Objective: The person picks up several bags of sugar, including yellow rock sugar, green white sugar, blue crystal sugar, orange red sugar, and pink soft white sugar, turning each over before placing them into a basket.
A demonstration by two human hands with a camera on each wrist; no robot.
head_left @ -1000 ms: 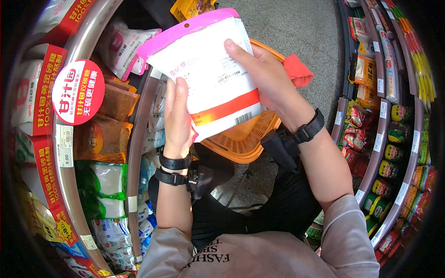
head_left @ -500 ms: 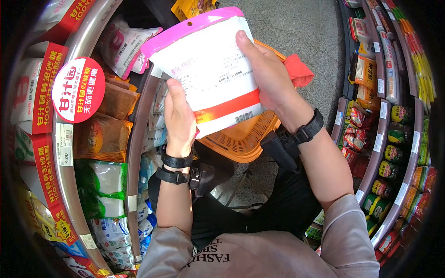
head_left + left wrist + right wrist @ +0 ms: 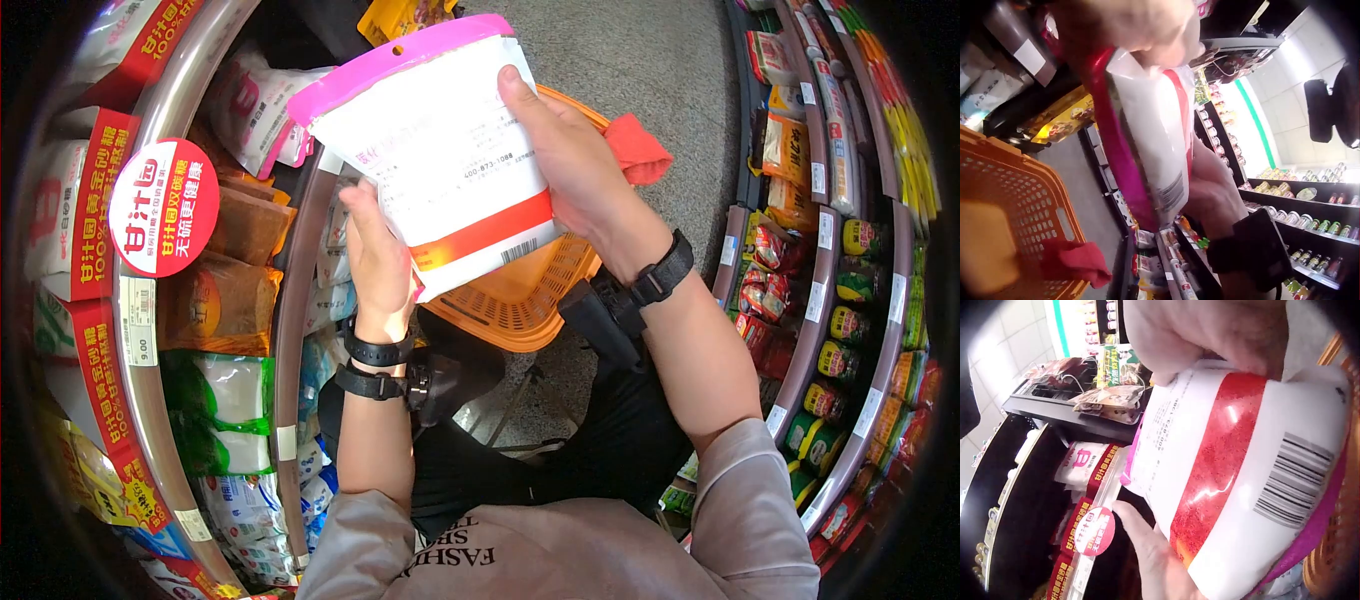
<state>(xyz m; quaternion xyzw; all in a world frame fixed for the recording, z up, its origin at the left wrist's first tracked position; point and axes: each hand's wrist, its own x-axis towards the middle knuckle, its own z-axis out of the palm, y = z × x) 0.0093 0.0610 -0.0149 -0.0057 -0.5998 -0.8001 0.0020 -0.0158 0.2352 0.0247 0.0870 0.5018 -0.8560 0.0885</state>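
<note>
A white bag of sugar (image 3: 440,165) with a pink top band and a red stripe is held up in front of the person, its printed back facing them. The right hand (image 3: 575,170) grips its right side, thumb flat over the printed face. At the lower left edge the left hand (image 3: 380,255) holds the bag from beside and below, its thumb standing off the edge and its other fingers mostly hidden behind. A barcode shows on the bag (image 3: 1229,456) in the right wrist view. From the left wrist view the bag (image 3: 1147,125) appears edge-on.
An orange basket (image 3: 500,315) stands on the floor below the bag, a red cloth (image 3: 637,150) over its rim. Left shelves hold more sugar bags (image 3: 262,105), brown packets (image 3: 220,300) and a round red-white sign (image 3: 165,207). Jars (image 3: 840,325) and packets line the right shelves.
The bag tilts slightly and shifts a little left in the head view. The left thumb has come away from the bag's face to beside its edge. The right hand keeps its grip.
</note>
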